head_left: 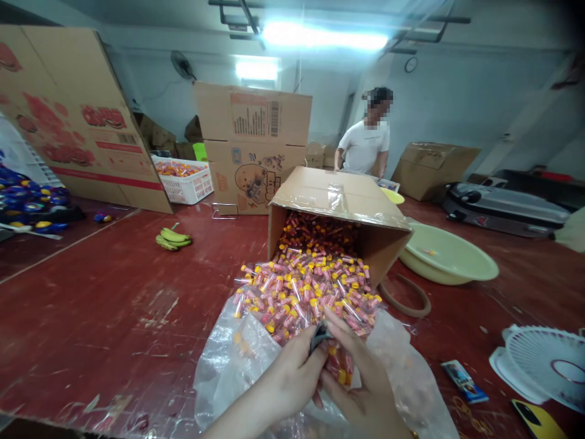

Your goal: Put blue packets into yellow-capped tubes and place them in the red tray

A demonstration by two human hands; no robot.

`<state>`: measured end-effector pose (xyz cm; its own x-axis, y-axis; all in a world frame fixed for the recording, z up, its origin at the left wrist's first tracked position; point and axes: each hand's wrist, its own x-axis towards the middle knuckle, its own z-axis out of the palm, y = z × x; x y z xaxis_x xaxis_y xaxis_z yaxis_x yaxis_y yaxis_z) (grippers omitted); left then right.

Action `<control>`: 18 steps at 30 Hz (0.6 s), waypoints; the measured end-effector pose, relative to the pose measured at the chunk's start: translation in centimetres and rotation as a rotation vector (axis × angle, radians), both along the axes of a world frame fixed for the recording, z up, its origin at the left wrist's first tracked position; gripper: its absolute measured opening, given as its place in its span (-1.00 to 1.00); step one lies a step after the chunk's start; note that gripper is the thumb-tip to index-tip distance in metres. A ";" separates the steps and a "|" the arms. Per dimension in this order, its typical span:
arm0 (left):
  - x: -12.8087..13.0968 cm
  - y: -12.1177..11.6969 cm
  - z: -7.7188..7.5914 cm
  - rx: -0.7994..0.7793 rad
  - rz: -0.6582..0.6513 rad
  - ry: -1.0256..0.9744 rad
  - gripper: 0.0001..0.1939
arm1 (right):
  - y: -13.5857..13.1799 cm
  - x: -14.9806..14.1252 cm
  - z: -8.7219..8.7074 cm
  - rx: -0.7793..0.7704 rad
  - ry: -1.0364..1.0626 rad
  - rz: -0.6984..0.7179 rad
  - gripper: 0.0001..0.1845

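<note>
Many small clear tubes with yellow caps and pink labels [297, 299] spill from a tipped cardboard box [338, 189] onto a crumpled clear plastic sheet or bag [219, 360]. At the near edge of this pile, my left hand [290, 375] is closed around a small dark thing [321, 334], whose kind I cannot make out. Close against it, my right hand [365, 378] has its fingers stretched and apart, with the fingertips by the dark thing. Several tubes show in the gap between my hands.
Bananas [173, 238] lie left on the red table [114, 305]. A pale green basin [452, 253], brown ring [406, 296], white basket [548, 366], blue packet [465, 381] and yellow phone-like object [537, 421] lie right. Behind stand another carton [256, 146] and a person [365, 146].
</note>
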<state>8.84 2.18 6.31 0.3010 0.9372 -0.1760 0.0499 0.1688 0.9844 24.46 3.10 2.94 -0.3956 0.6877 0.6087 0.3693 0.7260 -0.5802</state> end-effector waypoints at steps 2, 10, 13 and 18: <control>0.0 0.0 -0.2 0.001 -0.007 -0.002 -0.74 | -0.1 0.0 -0.1 0.012 -0.038 -0.014 -0.35; 0.0 0.0 0.0 -0.041 -0.011 -0.022 -0.83 | -0.6 0.1 0.9 -0.036 -0.007 -0.029 -0.55; -0.5 0.0 0.4 -0.125 -0.052 -0.075 -0.85 | -0.9 0.3 2.2 -0.136 -0.053 0.000 -0.68; -2.1 -0.3 -0.2 -0.308 -0.125 -0.328 -0.88 | -0.5 -0.1 3.3 -0.271 0.001 0.135 -0.88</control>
